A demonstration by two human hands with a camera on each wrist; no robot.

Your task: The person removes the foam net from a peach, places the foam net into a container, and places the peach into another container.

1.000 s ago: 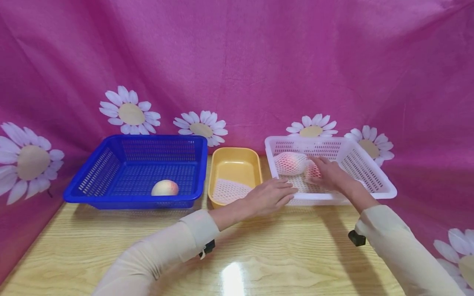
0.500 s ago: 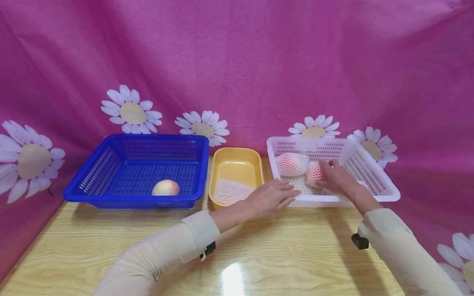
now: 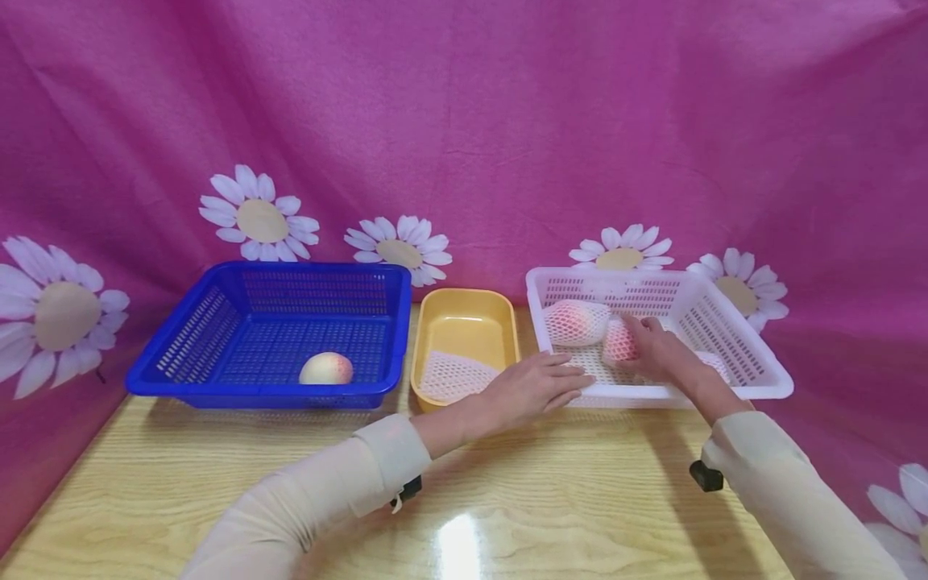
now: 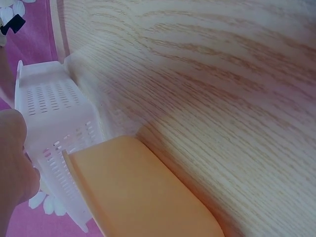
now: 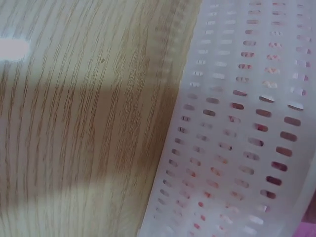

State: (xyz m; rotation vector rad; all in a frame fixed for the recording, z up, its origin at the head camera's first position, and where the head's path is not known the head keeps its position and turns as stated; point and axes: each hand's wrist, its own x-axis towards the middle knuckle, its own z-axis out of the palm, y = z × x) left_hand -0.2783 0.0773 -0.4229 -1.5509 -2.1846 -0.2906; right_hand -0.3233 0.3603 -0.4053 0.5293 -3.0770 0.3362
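Observation:
In the head view my right hand (image 3: 661, 352) reaches into the white basket (image 3: 652, 392) and grips a pink peach (image 3: 619, 342) in a white foam net. Another netted peach (image 3: 576, 324) lies to its left, and a third netted fruit (image 3: 714, 364) shows partly behind the right wrist. My left hand (image 3: 535, 385) lies palm down, fingers straight, at the basket's front left rim. The left wrist view shows part of that hand (image 4: 14, 158) beside the basket (image 4: 52, 101). In the right wrist view, the basket's slotted wall (image 5: 232, 148) hides the right hand.
Left of the white basket stands a yellow tray (image 3: 471, 334) holding a loose foam net (image 3: 451, 376). Farther left, a blue basket (image 3: 254, 390) holds one bare peach (image 3: 326, 369). All stand on a wooden table (image 3: 551, 499) before a pink flowered cloth (image 3: 493, 145).
My right fingers have drawn in around the netted peach, which stands more upright now. My left hand has stayed at the rim. The view has shifted slightly.

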